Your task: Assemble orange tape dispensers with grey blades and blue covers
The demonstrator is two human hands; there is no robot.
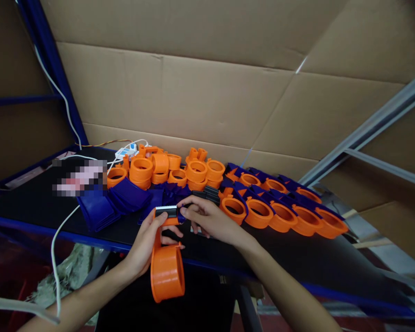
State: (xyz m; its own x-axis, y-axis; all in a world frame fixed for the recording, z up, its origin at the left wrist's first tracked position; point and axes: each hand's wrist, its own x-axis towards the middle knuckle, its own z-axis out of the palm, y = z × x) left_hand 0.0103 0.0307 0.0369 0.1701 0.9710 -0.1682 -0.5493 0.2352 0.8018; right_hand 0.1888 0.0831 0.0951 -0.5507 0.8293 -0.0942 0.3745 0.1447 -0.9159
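An orange tape dispenser (168, 273) with a serrated metal blade (166, 208) and a black strip below it hangs in my left hand (145, 240). The left thumb presses on the black strip, and the fingers wrap behind the dispenser. My right hand (210, 216) has its thumb and index finger pinched at the right end of the blade; what lies between those fingertips is mostly hidden. Just beyond the hands is a small pile of black strips (210, 194). Blue plastic flaps (98, 207) lie stacked to the left, and more sit behind the held dispenser.
Several bare orange dispensers (141, 170) are heaped at the back of the black table (31, 201). Rows of dispensers fitted with blue flaps (282, 217) stand at the right. A power strip (126, 151), white cables (54, 249) and a cardboard wall (193, 92) are around them.
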